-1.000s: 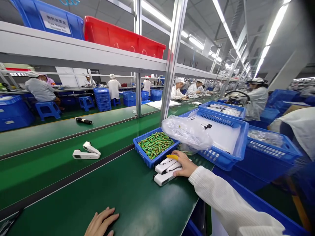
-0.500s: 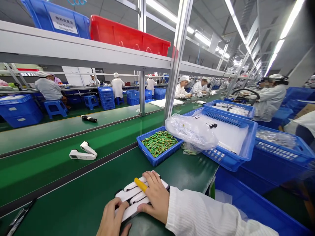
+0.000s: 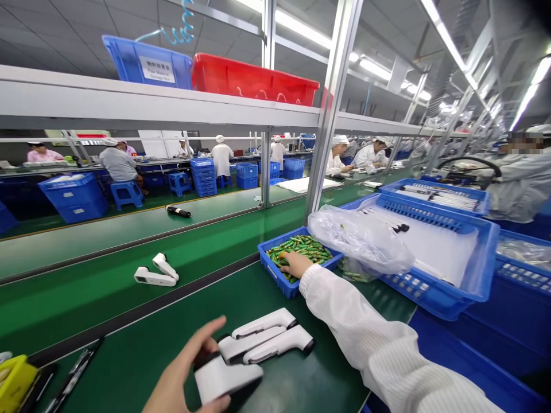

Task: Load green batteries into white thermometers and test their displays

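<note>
My left hand [image 3: 186, 376] grips one white handheld device [image 3: 224, 376] near the bottom edge, thumb under it and index finger stretched over its top. Two more white devices [image 3: 269, 341] lie side by side just right of it on the green bench. My right hand [image 3: 295, 264], in a white sleeve, reaches into a small blue tray [image 3: 271, 267] full of green batteries [image 3: 301, 248]; its fingers are down among the batteries and mostly hidden.
A large blue crate [image 3: 434, 289] with a clear plastic bag [image 3: 359, 238] stands right of the tray. A white device [image 3: 155, 274] lies on the conveyor belt, a black one [image 3: 178, 211] farther back. A yellow object [image 3: 15, 381] sits bottom left. Workers in white sit beyond.
My right hand left the white devices and went forward into the battery tray. My left hand closed on the nearest device and lifted it off the group. The view shifted right.
</note>
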`<state>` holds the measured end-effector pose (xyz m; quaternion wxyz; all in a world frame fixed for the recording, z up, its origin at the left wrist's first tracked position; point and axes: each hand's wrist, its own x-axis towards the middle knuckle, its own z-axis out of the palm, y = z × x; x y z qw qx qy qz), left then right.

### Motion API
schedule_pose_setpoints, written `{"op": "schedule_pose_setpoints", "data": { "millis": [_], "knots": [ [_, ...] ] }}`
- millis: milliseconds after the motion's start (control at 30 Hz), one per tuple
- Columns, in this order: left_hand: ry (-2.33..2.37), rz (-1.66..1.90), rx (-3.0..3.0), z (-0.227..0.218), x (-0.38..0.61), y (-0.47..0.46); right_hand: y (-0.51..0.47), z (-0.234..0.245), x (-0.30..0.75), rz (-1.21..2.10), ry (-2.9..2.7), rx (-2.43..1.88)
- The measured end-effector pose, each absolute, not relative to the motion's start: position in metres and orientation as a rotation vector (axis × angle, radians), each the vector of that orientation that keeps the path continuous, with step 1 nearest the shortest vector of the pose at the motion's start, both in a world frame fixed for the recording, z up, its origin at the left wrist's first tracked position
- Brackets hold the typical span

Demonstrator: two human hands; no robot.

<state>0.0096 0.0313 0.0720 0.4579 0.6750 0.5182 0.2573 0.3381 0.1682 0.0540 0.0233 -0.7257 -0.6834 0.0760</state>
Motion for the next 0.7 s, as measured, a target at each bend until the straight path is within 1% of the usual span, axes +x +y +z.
{"op": "schedule_pose_setpoints", "data": {
  "millis": [133, 267, 367, 433, 700],
  "knots": [
    [0.976, 1.181, 1.086, 0.105, 0.008, 0.052, 0.172, 0.051, 0.334, 0.217, -2.066, -2.158],
    [0.658, 1.497, 0.562, 0.136, 0.008, 0.073, 0.17, 0.058, 0.333, 0.28, -2.135, -2.109],
    [0.439, 1.572, 0.403, 0.148, 0.005, 0.078, 0.169, 0.061, 0.331, 0.305, -2.219, -2.114],
    [0.331, 1.572, 0.404, 0.151, 0.003, 0.078, 0.17, 0.062, 0.327, 0.292, -2.249, -2.141],
    [0.252, 1.563, 0.567, 0.155, -0.006, 0.071, 0.171, 0.072, 0.314, 0.289, -2.351, -2.123]
  ]
}}
